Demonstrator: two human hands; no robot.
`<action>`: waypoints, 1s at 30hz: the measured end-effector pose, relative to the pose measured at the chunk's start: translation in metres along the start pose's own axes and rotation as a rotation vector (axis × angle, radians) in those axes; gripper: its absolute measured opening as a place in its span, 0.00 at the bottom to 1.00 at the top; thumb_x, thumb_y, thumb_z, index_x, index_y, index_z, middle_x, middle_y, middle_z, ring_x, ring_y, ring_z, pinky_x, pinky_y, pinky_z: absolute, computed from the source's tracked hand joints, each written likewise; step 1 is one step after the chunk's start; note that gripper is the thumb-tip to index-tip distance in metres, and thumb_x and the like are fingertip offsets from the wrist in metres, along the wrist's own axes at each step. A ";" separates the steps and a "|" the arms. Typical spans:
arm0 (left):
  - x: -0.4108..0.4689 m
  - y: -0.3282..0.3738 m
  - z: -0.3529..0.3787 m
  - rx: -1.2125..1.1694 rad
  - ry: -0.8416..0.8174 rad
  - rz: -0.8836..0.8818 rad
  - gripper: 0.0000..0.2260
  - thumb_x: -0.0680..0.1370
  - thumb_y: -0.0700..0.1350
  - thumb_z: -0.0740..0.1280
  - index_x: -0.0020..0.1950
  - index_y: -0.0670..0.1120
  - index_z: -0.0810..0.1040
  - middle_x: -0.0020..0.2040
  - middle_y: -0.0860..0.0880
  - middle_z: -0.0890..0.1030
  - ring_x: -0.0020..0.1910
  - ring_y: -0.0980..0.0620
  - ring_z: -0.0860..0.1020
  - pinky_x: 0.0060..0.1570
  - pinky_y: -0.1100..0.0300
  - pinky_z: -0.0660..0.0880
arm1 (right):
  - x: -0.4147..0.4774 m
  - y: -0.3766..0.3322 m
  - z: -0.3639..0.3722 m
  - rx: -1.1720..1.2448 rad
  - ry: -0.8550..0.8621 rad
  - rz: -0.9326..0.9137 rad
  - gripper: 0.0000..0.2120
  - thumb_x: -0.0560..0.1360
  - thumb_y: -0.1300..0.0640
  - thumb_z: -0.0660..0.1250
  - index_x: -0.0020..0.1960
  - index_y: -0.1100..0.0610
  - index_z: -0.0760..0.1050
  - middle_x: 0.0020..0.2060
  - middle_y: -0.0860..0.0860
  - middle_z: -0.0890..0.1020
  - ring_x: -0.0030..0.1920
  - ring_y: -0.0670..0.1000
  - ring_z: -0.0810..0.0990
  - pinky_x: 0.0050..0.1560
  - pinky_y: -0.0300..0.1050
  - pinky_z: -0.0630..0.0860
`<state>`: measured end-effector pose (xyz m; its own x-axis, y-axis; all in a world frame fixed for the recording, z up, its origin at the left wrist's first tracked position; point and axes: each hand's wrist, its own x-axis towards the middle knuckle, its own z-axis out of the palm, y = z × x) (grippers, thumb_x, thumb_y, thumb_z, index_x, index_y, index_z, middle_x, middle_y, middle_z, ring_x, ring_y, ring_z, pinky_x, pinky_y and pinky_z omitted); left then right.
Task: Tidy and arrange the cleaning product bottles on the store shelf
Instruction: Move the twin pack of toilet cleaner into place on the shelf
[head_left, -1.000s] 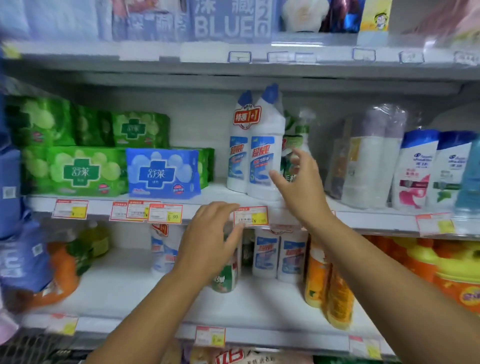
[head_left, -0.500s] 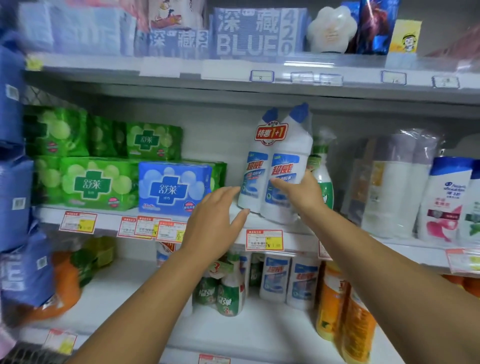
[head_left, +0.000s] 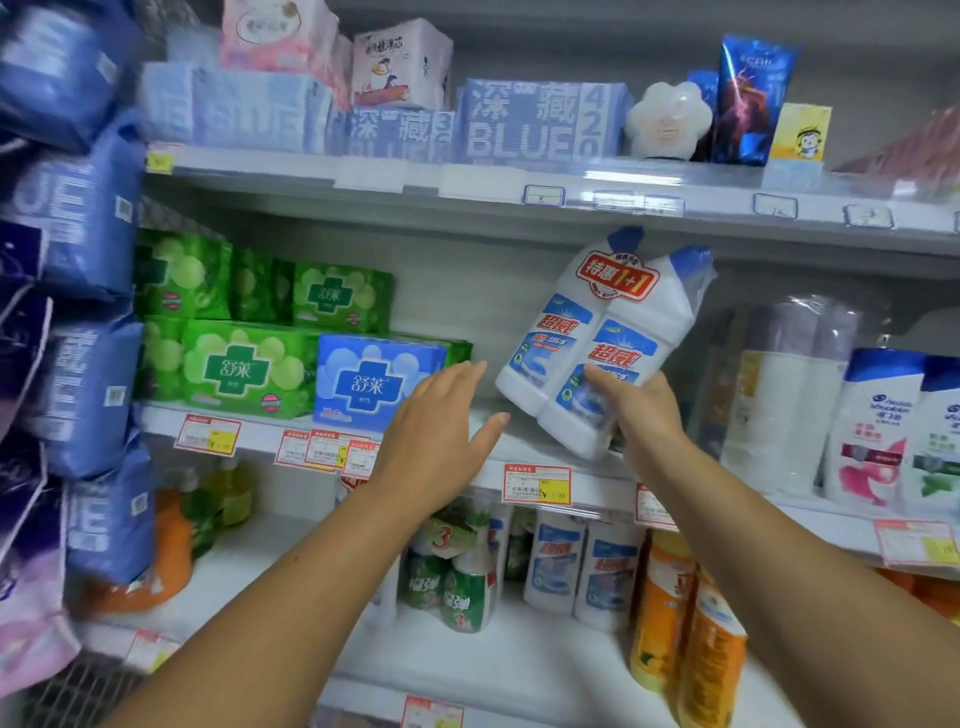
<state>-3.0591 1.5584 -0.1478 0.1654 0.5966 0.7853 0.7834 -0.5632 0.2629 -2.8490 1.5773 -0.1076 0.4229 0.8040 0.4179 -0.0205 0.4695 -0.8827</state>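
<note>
A twin pack of white cleaner bottles (head_left: 597, 338) with blue caps and a red "1+1" sticker is tilted to the right and lifted off the middle shelf (head_left: 519, 447). My right hand (head_left: 641, 410) grips its lower right side. My left hand (head_left: 439, 441) is open with spread fingers, just left of the pack's base and not touching it. On the lower shelf stand more white cleaner bottles (head_left: 584, 571), green spray bottles (head_left: 457, 582) and orange bottles (head_left: 685, 634).
Green and blue pad packs (head_left: 379, 382) fill the middle shelf's left. Wrapped white bottles (head_left: 779, 395) and shampoo bottles (head_left: 878, 431) stand to the right. Blue bagged packs (head_left: 88, 249) hang at far left. The top shelf holds tissue boxes (head_left: 530, 122).
My right hand has closed on the twin pack, lifted it off the shelf and tipped it to the right. My left hand rose toward the pack's base. The view has moved closer.
</note>
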 end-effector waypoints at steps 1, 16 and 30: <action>0.000 -0.002 0.000 0.001 0.002 0.004 0.28 0.79 0.58 0.59 0.76 0.51 0.57 0.75 0.51 0.62 0.74 0.52 0.58 0.71 0.56 0.57 | 0.001 -0.001 0.000 0.024 -0.008 0.003 0.19 0.68 0.60 0.76 0.57 0.57 0.76 0.49 0.52 0.85 0.47 0.52 0.85 0.44 0.48 0.81; -0.027 0.009 -0.009 -0.691 -0.197 -0.347 0.33 0.73 0.60 0.68 0.74 0.54 0.61 0.66 0.57 0.72 0.59 0.57 0.75 0.57 0.56 0.73 | -0.093 -0.015 -0.044 0.075 -0.446 0.202 0.18 0.69 0.62 0.71 0.59 0.59 0.76 0.52 0.57 0.84 0.51 0.58 0.84 0.49 0.55 0.82; -0.177 -0.067 0.047 -0.729 -0.440 -0.556 0.24 0.67 0.39 0.77 0.59 0.51 0.73 0.53 0.56 0.83 0.51 0.58 0.81 0.55 0.58 0.77 | -0.178 0.132 -0.047 -0.459 -0.572 0.194 0.17 0.65 0.64 0.77 0.52 0.56 0.78 0.44 0.49 0.86 0.43 0.43 0.85 0.39 0.33 0.78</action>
<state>-3.1129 1.5176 -0.3310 0.2099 0.9549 0.2101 0.2847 -0.2652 0.9212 -2.8840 1.4790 -0.3085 -0.0878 0.9794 0.1818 0.3849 0.2017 -0.9006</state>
